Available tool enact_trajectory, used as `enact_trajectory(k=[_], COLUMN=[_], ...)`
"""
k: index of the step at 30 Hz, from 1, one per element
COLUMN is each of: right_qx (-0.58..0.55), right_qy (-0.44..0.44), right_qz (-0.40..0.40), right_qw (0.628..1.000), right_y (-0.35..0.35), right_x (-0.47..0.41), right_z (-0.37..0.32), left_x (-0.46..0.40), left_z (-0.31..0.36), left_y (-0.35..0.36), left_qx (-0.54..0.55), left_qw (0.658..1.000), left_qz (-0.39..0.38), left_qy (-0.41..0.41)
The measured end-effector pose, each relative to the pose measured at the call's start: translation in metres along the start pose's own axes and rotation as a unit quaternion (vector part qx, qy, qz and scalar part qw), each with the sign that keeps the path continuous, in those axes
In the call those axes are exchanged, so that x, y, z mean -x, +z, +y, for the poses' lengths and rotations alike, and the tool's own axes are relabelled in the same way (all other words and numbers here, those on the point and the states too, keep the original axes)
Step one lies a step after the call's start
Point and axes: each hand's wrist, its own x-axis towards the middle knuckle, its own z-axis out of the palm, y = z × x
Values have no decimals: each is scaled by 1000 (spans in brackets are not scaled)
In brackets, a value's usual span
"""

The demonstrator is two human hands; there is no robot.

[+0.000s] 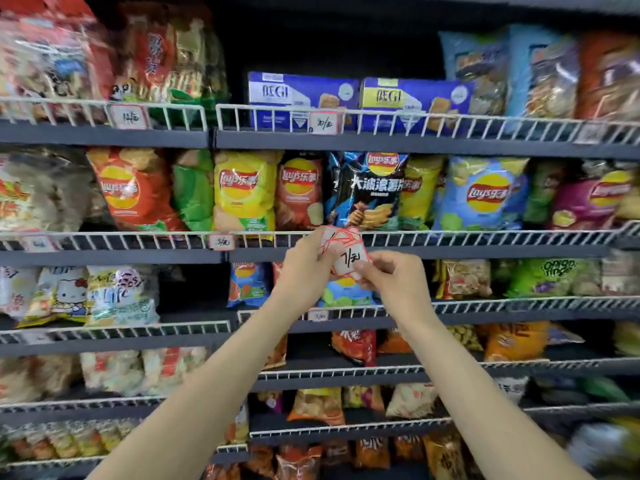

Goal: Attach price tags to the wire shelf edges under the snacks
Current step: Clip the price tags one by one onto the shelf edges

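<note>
Brightness: I see even, bright store light across the shelves; its source lies outside my view.
Shadows: the gap behind the blue boxes is near black.
Glare: sheen glints on the chip bags.
Blur: the corners smear, worst at the top left and bottom right.
Distortion: the wire shelf edges bow toward the sides.
Focus: my hands and the tag I hold look sharpest.

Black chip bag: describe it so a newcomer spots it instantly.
Find the chip shelf, second wire rail from the top, just above both hands. The black chip bag stands mid-row between an orange-red bag and a yellow one, the only black pack with large white characters.
</note>
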Motion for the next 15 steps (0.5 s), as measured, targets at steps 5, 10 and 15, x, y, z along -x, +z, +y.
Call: enact_trajectory(k=[5,10,15], right_qx=[35,-41,-106], right_qy=[4,31,51], right_qz=[30,85,135], right_qw=[999,995,984], right_y=[-49,-107,-183], right_x=[-26,-39,-41], right_z=[20,30,42], left_x=[-33,-58,-66], left_z=[18,44,83], left_y=[49,106,186], left_qx=[82,109,172], left_qw=[995,991,982], left_qz=[-49,-68,-70], left_qy=[15,49,45])
